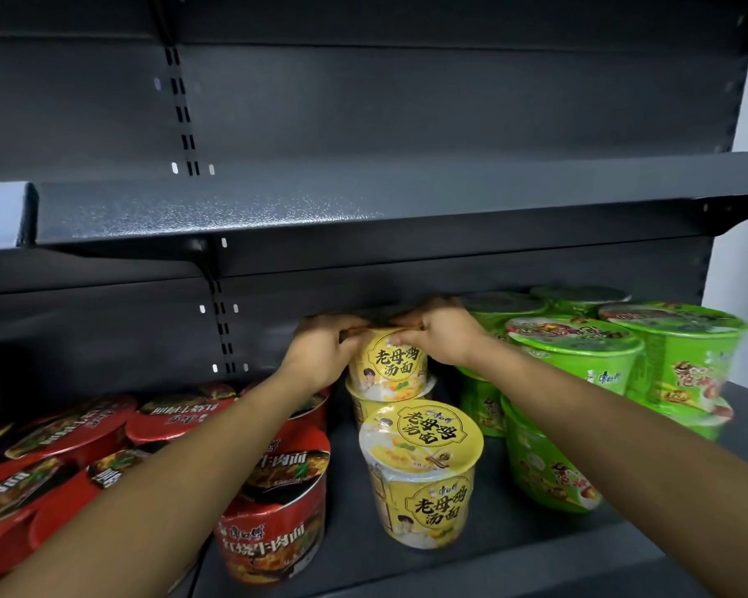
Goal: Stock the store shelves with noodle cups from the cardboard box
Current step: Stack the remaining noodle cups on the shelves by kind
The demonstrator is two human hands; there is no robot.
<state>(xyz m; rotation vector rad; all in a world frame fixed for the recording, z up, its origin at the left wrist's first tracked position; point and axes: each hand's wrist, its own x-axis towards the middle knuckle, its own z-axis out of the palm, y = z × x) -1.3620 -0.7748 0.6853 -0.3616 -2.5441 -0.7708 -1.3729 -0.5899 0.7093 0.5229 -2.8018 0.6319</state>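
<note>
Both my hands grip a yellow noodle cup (388,365) at its rim, at the back of the lower shelf (514,541). My left hand (320,353) holds its left side and my right hand (443,338) its right side. This cup sits stacked on another yellow cup (378,403), mostly hidden behind a third yellow cup (424,472) that stands at the front. The cardboard box is out of view.
Red noodle cups (273,511) fill the shelf's left part, stacked in two layers under my left forearm. Green noodle cups (575,369) are stacked on the right. The dark upper shelf (363,209) hangs close above the held cup.
</note>
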